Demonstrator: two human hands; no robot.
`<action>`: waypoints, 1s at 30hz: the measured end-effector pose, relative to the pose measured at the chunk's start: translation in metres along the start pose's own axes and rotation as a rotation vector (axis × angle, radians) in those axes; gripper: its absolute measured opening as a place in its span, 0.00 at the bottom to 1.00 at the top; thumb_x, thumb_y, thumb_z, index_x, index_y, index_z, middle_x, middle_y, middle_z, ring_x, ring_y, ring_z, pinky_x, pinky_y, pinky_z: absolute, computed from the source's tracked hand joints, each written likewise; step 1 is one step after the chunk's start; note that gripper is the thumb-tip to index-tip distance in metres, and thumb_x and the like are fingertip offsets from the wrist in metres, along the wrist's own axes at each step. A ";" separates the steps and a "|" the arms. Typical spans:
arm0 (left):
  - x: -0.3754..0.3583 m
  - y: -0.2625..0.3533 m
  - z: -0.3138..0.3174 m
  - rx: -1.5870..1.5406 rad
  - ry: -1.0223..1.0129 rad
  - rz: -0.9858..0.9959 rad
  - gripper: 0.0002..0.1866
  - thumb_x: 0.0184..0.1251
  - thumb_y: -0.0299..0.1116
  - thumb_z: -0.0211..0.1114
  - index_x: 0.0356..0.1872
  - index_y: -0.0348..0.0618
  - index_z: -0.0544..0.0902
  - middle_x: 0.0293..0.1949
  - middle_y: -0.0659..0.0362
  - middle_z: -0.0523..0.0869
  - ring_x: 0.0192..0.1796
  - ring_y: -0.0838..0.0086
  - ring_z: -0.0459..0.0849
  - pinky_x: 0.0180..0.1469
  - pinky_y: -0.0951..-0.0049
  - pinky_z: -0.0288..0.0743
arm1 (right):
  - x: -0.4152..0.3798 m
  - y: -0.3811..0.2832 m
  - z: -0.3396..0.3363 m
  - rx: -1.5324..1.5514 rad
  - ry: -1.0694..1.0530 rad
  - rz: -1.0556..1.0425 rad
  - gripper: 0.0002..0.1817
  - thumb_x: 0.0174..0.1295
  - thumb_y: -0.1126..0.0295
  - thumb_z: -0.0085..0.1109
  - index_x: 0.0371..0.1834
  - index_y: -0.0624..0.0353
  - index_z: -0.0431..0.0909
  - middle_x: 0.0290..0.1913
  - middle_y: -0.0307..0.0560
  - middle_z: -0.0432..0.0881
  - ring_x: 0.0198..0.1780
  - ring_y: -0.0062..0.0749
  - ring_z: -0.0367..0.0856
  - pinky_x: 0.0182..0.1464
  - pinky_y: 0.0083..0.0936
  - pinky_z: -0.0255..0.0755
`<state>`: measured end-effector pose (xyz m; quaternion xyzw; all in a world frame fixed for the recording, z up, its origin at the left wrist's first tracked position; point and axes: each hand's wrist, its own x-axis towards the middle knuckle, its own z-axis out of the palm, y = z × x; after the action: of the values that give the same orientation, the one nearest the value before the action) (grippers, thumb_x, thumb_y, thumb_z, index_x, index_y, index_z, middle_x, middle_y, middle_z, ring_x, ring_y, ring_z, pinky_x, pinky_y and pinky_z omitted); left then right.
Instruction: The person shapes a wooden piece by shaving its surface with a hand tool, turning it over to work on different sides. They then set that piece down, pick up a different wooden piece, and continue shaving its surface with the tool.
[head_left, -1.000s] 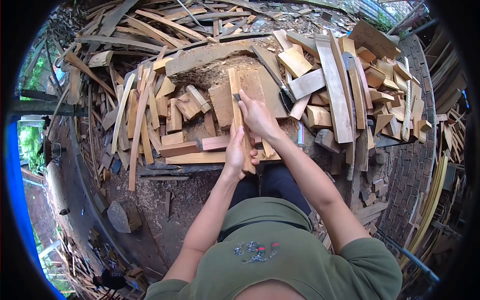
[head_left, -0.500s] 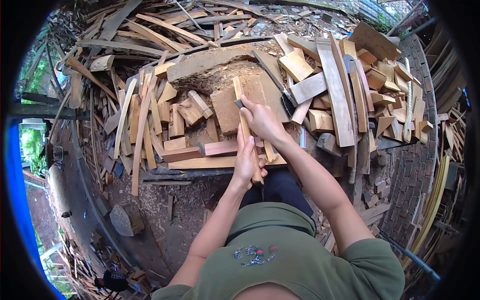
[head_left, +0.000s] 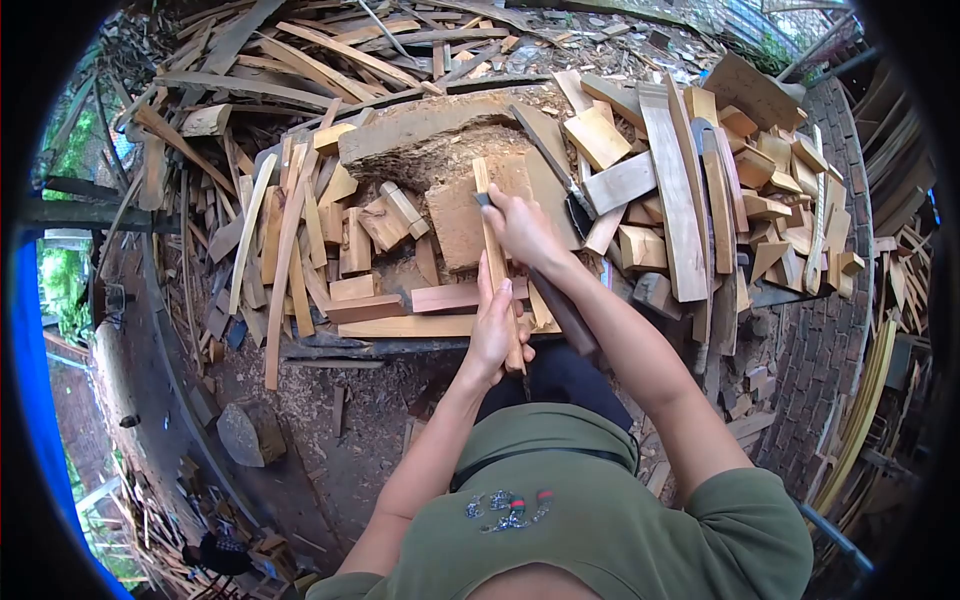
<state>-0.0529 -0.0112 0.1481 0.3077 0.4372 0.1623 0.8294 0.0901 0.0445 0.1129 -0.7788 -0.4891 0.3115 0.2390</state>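
Observation:
A narrow wooden stick (head_left: 492,250) slants from the worn wooden block (head_left: 458,222) back toward my waist. My left hand (head_left: 492,330) is wrapped round its lower part, with the near end sticking out below the fingers. Near the stick's far end, my right hand (head_left: 522,232) is closed on a dark-handled blade (head_left: 483,199), whose metal edge shows beside the stick. The dark handle (head_left: 570,325) passes under my right wrist and points back toward my lap.
Cut blocks (head_left: 380,222) and long strips lie left of the worn block. Boards (head_left: 672,190) and a heap of wood pieces (head_left: 770,200) are at the right. A long light strip (head_left: 405,327) lies along the near edge. A log stump (head_left: 251,435) stands at lower left.
The dark handle now shows under my right wrist, where it was hidden before. My right hand has shifted very slightly, and my left hand keeps its hold on the stick.

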 end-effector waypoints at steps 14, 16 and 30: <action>0.004 0.012 0.015 0.043 0.023 -0.073 0.33 0.77 0.46 0.41 0.74 0.76 0.33 0.35 0.57 0.65 0.20 0.77 0.69 0.16 0.72 0.79 | 0.036 0.023 -0.004 0.086 -0.066 -0.014 0.19 0.71 0.59 0.39 0.53 0.62 0.71 0.40 0.68 0.81 0.46 0.66 0.79 0.51 0.56 0.71; 0.004 0.015 0.018 0.046 0.019 -0.072 0.35 0.76 0.46 0.43 0.74 0.75 0.31 0.35 0.57 0.65 0.20 0.76 0.70 0.15 0.71 0.79 | 0.055 0.011 -0.013 0.198 -0.212 0.195 0.19 0.72 0.58 0.37 0.52 0.60 0.72 0.39 0.66 0.82 0.45 0.64 0.80 0.49 0.57 0.72; 0.009 0.029 0.017 0.042 0.029 -0.121 0.34 0.75 0.45 0.44 0.74 0.75 0.35 0.35 0.53 0.68 0.18 0.75 0.72 0.14 0.68 0.80 | 0.014 0.011 -0.023 -0.018 -0.131 0.006 0.21 0.73 0.55 0.34 0.57 0.56 0.70 0.40 0.61 0.83 0.45 0.62 0.81 0.48 0.56 0.73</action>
<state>-0.0339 0.0099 0.1686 0.2954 0.4705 0.1070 0.8246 0.1182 0.0511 0.1179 -0.7602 -0.5042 0.3584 0.1984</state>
